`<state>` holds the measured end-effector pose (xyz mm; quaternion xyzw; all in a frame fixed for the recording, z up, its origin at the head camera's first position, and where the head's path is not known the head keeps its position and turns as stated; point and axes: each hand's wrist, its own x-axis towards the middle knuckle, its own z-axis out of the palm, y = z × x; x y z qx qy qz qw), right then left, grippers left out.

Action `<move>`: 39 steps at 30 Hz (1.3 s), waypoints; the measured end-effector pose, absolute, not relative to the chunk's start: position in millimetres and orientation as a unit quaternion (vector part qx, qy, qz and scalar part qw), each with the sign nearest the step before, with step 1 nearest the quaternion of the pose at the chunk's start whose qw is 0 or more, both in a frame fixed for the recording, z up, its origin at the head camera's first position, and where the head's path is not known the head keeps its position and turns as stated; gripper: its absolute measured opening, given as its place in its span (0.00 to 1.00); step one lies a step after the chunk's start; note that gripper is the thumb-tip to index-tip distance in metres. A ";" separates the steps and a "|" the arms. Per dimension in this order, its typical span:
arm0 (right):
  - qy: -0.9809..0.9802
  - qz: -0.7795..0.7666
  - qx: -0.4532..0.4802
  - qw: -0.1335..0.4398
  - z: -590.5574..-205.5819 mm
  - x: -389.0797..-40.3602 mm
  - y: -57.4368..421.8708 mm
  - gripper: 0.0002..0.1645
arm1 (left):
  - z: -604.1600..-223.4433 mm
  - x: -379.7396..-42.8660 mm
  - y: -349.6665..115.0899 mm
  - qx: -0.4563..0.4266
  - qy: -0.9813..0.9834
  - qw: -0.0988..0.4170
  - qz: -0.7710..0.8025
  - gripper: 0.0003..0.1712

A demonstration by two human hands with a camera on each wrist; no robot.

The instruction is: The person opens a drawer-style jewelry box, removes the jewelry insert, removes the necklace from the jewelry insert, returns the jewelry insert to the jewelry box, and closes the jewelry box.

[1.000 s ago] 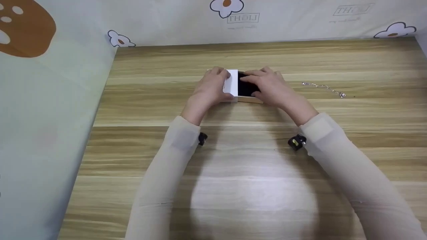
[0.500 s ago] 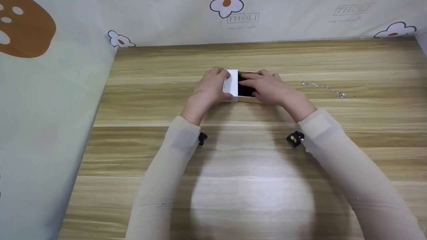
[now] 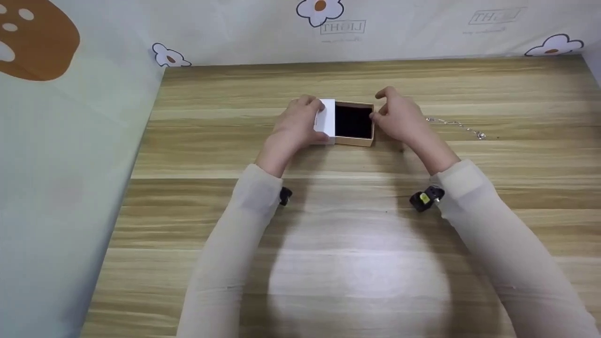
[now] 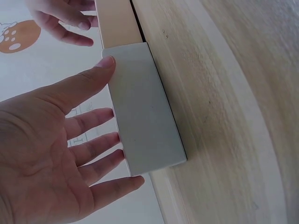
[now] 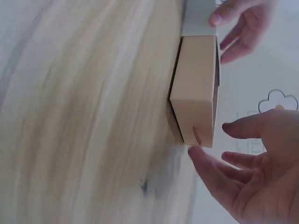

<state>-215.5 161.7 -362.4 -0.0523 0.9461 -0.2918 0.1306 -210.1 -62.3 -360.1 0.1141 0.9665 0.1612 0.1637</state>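
Note:
A small slide-out box lies on the wooden table, its white sleeve (image 3: 327, 117) over a tan drawer (image 3: 355, 141) pulled part way out to the right. Black lining (image 3: 353, 122) shows inside the drawer. My left hand (image 3: 296, 119) holds the sleeve, thumb along the near side and fingers over the far edge. In the left wrist view the thumb (image 4: 88, 79) presses near the sleeve's corner. Beside the drawer's right end is my right hand (image 3: 400, 116), loosely bent and holding nothing. Its fingertips sit close to the end wall, which has a small notch (image 5: 197, 135).
A thin silvery bracelet (image 3: 458, 124) with small stones lies on the table just right of my right hand. Pale printed cloth (image 3: 253, 33) borders the table at the back and left. A black wrist camera (image 3: 425, 199) sits on the right sleeve.
My right hand has left the drawer's inside and moved right, past its end, baring the black lining. The left hand stays on the sleeve; box and bracelet keep their places.

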 end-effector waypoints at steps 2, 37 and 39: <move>0.935 -0.318 -0.040 0.153 -362.6 -215.4 161.2 0.32 | -360.2 -210.2 -62.2 0.113 0.966 0.164 0.163 0.43; 0.856 -0.481 -0.002 0.189 -372.8 -220.6 138.8 0.29 | -359.7 -209.3 -63.8 0.116 0.966 0.160 0.164 0.42; 0.856 -0.483 -0.005 0.186 -373.4 -220.4 135.7 0.29 | -359.8 -209.5 -63.3 0.114 0.966 0.159 0.167 0.42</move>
